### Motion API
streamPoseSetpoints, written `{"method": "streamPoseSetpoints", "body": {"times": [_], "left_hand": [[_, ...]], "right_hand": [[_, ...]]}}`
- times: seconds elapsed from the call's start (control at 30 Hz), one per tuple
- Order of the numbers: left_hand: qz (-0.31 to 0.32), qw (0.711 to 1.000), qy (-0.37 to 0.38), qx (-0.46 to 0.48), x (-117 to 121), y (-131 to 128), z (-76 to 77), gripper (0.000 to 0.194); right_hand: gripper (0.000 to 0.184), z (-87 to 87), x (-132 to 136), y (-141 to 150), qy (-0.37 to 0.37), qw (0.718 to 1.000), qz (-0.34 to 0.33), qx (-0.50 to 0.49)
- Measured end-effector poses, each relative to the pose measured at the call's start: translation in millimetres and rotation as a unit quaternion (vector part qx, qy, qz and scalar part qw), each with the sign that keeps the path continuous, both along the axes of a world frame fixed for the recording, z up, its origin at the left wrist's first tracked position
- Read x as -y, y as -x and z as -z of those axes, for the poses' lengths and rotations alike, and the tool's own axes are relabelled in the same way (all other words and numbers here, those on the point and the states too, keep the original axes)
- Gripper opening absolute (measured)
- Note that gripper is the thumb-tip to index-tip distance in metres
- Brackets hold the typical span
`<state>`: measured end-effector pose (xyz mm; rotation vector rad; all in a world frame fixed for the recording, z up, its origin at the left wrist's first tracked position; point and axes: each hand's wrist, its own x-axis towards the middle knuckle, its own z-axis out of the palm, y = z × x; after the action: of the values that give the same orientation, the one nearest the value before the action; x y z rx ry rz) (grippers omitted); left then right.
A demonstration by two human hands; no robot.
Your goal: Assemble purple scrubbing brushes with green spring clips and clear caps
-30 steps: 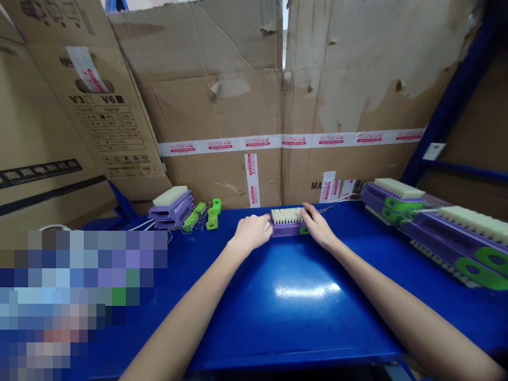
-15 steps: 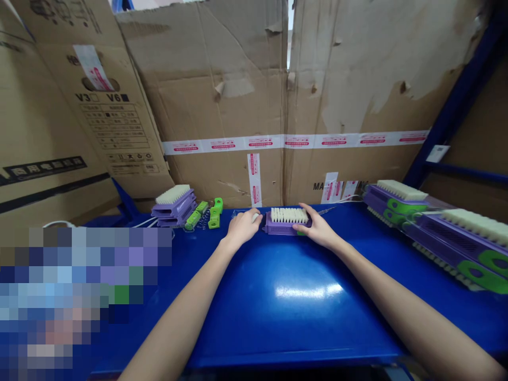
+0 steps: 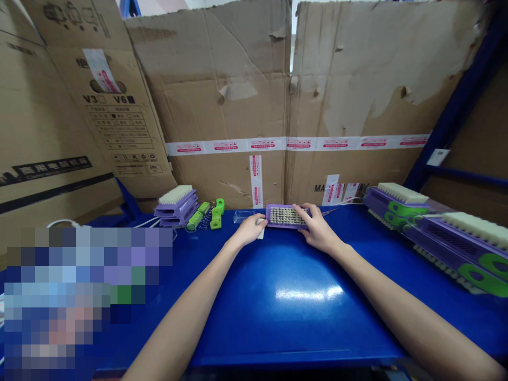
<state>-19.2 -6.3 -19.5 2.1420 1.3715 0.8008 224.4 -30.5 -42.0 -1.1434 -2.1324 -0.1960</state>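
Note:
A purple brush [image 3: 286,216] with rows of cream bristles is tilted so its bristle face turns toward me. My right hand [image 3: 319,227] grips its right end, fingers over the top edge and thumb below. At the brush's left end, my left hand [image 3: 251,229] is closed around a small whitish piece [image 3: 261,234], whose kind I cannot make out. Just left of that hand lies a clear plastic piece [image 3: 243,216]. Farther left are green plastic parts [image 3: 216,214] and several thin metal springs [image 3: 205,219].
Purple brushes [image 3: 177,206] are stacked at the back left. More purple brushes with green ends [image 3: 456,233] lie along the right side. Cardboard sheets [image 3: 230,106] stand behind the blue table [image 3: 254,317]. A pixelated patch covers the lower left.
The brush has tipped, its bristles turning from upward to facing me. My right fingers have shifted over its top edge. More of the whitish piece shows below my left hand.

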Motion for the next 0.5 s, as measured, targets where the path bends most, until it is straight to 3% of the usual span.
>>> {"method": "streamPoseSetpoints", "body": {"times": [0.23, 0.5], "left_hand": [[0.077, 0.997, 0.007, 0.019, 3, 8, 2.9, 0.029], [0.126, 0.988, 0.044, 0.080, 11, 14, -7.1, 0.028]], "right_hand": [[0.073, -10.3, 11, 8, -0.018, 1.000, -0.006, 0.019], [0.044, -9.0, 9, 8, -0.016, 0.999, 0.019, -0.044]]}}
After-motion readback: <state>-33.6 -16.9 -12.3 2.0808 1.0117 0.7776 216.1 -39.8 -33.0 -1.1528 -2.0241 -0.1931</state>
